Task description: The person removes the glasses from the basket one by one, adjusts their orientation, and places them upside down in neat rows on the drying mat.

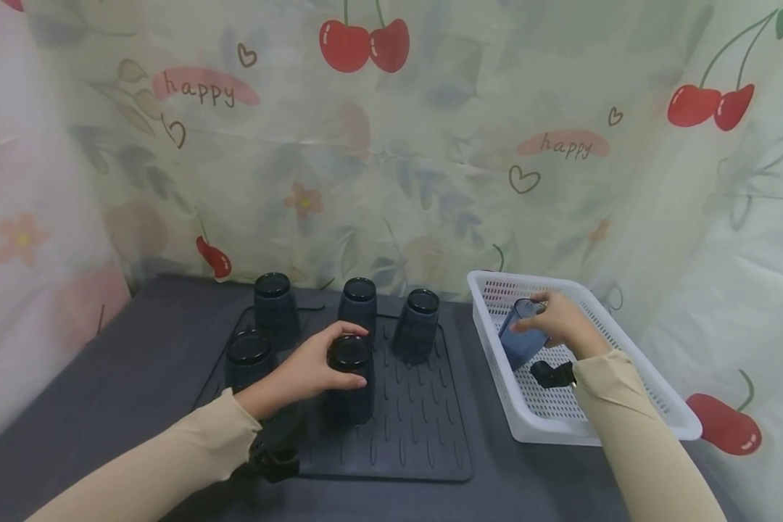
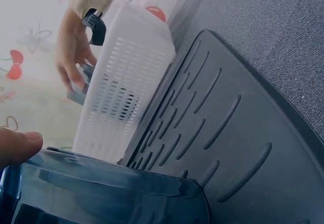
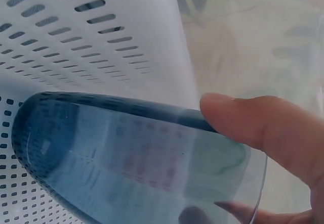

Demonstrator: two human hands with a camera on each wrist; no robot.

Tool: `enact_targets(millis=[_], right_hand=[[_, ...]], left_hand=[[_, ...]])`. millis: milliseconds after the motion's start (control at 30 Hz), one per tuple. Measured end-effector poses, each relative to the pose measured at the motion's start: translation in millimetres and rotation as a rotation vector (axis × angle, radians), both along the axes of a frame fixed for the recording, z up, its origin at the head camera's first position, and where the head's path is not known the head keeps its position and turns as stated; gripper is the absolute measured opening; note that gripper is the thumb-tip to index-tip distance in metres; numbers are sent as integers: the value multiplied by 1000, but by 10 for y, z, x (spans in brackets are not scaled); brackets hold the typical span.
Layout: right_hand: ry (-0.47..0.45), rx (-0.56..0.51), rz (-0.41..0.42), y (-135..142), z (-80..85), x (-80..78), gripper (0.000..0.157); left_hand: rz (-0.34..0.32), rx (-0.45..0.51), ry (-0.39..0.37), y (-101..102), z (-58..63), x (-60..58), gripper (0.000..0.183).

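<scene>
On the dark ribbed drying mat (image 1: pixel 424 435), several blue-tinted drinking glasses stand upside down. My left hand (image 1: pixel 300 373) has thumb and fingers round the upper end of the front middle glass (image 1: pixel 351 397). In the left wrist view that glass (image 2: pixel 111 188) fills the lower edge, with the thumb (image 2: pixel 20 145) at its end. Over at the right, my right hand (image 1: pixel 564 324) holds another blue glass (image 1: pixel 522 348), tilted inside the white plastic basket (image 1: pixel 518 428). The right wrist view shows its thumb (image 3: pixel 253 118) near the glass's rim and the rounded base low by the basket's perforated wall.
Behind the left hand stand a front left glass (image 1: pixel 249 359), a back left glass (image 1: pixel 276 308), a back middle glass (image 1: pixel 359 304) and a right-hand glass (image 1: pixel 417 326). A dark cloth (image 1: pixel 137 362) covers the table. Printed curtains (image 1: pixel 417 145) hang behind and at both sides.
</scene>
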State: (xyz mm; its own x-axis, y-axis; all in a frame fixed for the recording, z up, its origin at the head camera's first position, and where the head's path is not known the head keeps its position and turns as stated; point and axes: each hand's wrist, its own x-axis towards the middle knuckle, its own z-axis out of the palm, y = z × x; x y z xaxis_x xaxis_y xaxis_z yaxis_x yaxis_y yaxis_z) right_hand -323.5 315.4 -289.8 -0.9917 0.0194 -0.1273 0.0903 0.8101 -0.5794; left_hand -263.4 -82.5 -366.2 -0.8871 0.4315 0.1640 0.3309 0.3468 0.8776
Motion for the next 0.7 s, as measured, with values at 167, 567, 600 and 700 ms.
enact_targets(millis=[167, 567, 600, 700], right_hand=[[38, -28, -11, 25, 11, 48, 90], [113, -66, -18, 103, 95, 165, 91], [110, -67, -25, 102, 106, 181, 92], [104, -67, -44, 97, 154, 230, 95]], left_hand=[[-8, 6, -9, -3, -3, -10, 68], [-24, 18, 3, -2, 5, -13, 68], [-23, 19, 4, -2, 10, -11, 68], [-17, 13, 9, -5, 19, -7, 68]])
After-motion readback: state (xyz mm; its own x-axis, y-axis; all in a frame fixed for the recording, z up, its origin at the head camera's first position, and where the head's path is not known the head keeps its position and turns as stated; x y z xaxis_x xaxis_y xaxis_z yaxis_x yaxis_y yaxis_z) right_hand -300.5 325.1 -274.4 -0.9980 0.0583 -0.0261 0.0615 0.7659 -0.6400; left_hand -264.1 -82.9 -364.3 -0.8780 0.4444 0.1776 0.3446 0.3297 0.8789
